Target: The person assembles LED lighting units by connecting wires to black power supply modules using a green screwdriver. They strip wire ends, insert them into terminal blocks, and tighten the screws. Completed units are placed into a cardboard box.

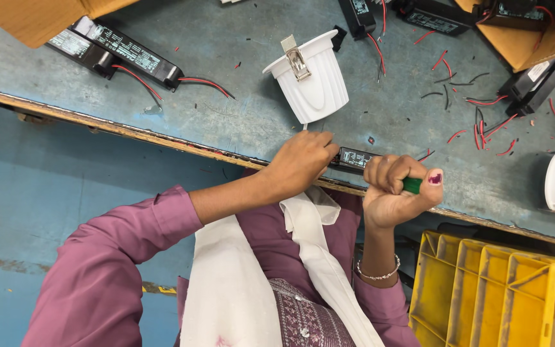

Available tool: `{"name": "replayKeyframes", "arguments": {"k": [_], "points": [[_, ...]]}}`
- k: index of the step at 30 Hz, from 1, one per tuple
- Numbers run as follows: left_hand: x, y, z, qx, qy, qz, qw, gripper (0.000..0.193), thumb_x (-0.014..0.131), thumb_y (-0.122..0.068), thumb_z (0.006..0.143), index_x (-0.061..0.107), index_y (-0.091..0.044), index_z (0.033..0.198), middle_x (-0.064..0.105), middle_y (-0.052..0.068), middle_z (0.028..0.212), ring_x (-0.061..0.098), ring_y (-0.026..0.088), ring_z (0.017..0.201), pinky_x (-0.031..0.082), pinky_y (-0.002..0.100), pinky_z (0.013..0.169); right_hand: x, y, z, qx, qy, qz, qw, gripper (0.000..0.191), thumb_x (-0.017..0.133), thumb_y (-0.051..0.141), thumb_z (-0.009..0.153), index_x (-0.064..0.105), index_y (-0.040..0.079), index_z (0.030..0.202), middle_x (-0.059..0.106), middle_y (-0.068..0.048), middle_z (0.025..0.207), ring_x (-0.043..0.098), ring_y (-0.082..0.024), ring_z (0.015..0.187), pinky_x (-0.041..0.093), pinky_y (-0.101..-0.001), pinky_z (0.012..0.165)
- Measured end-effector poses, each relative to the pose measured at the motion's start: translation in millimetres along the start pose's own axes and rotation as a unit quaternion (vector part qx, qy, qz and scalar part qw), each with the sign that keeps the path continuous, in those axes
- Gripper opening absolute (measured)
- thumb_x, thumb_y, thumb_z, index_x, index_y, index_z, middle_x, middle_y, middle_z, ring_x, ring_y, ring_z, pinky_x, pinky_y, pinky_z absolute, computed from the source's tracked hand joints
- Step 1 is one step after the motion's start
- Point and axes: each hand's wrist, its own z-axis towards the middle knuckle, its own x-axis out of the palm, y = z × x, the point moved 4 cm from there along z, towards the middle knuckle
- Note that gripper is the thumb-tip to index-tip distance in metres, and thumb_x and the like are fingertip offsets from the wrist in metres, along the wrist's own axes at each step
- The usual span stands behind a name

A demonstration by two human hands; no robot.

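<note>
Right hand (398,189) fisted around a mostly hidden green tool handle (412,185); left hand (303,160) pinching, covering the black driver box (354,158).

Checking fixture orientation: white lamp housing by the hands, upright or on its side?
On its side: the white lamp housing lies on the bench, spring clip up, wide rim toward the far side.

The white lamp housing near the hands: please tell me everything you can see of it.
The white lamp housing is a round, cup-like body, seemingly plastic or painted metal, with fine ribs along its side and a wider rim at its far end. A shiny metal spring clip sits on its side. It lies tipped on the grey worktable, its narrow end toward the left hand, which appears not to touch it.
</note>
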Motion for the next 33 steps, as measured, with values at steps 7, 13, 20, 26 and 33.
{"name": "replayKeyframes", "arguments": {"k": [7, 13, 20, 26, 33], "points": [[-3, 7, -4, -0.028, 0.019, -0.016, 0.999, 0.021, 0.071, -0.002, 0.072, 0.065, -0.002, 0.092, 0.062, 0.014, 0.092, 0.066, 0.036, 0.084, 0.053, 0.046, 0.078, 3, -5, -4, -0.003, -0.005, -0.002, 1.0, 0.06, 0.033, 0.057, 0.107, 0.025, 0.013, 0.067, 0.022, 0.0, 0.051, 0.013, -0.01, 0.048, 0.015, -0.0301, 0.047], [-82, -16, 169, -0.011, 0.004, -0.007, 1.0, 0.017, 0.07, -0.003, 0.075, 0.065, -0.003, 0.091, 0.063, 0.014, 0.092, 0.067, 0.037, 0.088, 0.053, 0.048, 0.078, -6, 81, 152, -0.043, -0.002, 0.028, 0.999, 0.06, 0.032, 0.056, 0.108, 0.025, 0.013, 0.068, 0.022, 0.0, 0.052, 0.013, -0.011, 0.049, 0.015, -0.0304, 0.048], [-86, -13, 173, -0.025, 0.028, -0.029, 0.999, 0.013, 0.067, -0.002, 0.077, 0.065, -0.003, 0.09, 0.064, 0.013, 0.091, 0.067, 0.037, 0.086, 0.053, 0.048, 0.077, -8, 82, 152, -0.04, -0.007, 0.024, 0.999, 0.059, 0.033, 0.056, 0.107, 0.025, 0.013, 0.068, 0.022, 0.0, 0.052, 0.013, -0.01, 0.049, 0.015, -0.0304, 0.048], [-88, -13, 170, 0.012, 0.019, -0.007, 1.0, 0.014, 0.068, -0.003, 0.075, 0.065, -0.004, 0.089, 0.063, 0.013, 0.092, 0.066, 0.036, 0.086, 0.053, 0.047, 0.076, -2, 81, 153, -0.035, -0.004, 0.02, 0.999, 0.06, 0.033, 0.056, 0.107, 0.024, 0.013, 0.068, 0.021, 0.001, 0.052, 0.013, -0.01, 0.049, 0.014, -0.0304, 0.048], [-74, -25, 165, 0.054, -0.017, 0.073, 0.996, 0.012, 0.067, -0.007, 0.079, 0.064, -0.006, 0.09, 0.06, 0.01, 0.091, 0.063, 0.028, 0.082, 0.05, 0.041, 0.077, 0, 80, 152, -0.041, 0.0, 0.02, 0.999, 0.059, 0.033, 0.055, 0.108, 0.024, 0.012, 0.068, 0.021, 0.001, 0.053, 0.013, -0.01, 0.049, 0.015, -0.0304, 0.048]]}}
